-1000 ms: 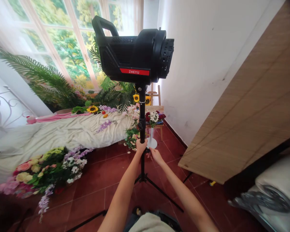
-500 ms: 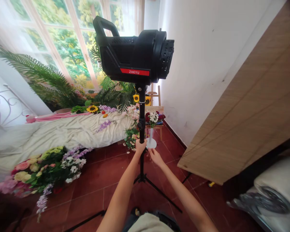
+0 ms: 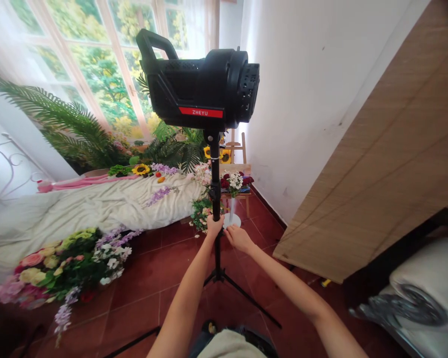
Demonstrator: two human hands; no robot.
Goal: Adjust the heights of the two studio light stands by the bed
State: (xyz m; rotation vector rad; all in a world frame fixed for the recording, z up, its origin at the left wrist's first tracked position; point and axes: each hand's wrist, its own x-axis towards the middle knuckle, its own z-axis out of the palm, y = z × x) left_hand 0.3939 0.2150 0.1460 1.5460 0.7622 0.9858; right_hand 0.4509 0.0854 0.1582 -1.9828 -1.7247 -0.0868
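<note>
Gripping the black pole (image 3: 215, 199), the left hand (image 3: 214, 226) is wrapping its fingers fully round it, below a collar. The right hand (image 3: 239, 238) is reaching in just beside, fingers bent, tips meeting near the pole's right side; cannot tell whether they are pinching a knob or how tightly. The lamp (image 3: 196, 94) is sitting on top of the pole, above both hands, roughly level. Done, by the look of it: lamp is resting on its mount, stand legs (image 3: 248, 301) are spreading over the red floor (image 3: 134, 288), pole is standing near upright. Left, as a judgement: work at the joint is seemingly unfinished, since both hands are staying close to it. Pole lock isn't showing, so can't confirm if it's tight. Bed (image 3: 97, 204) and flowers (image 3: 52, 268) are lying off to the left, untouched.
</note>
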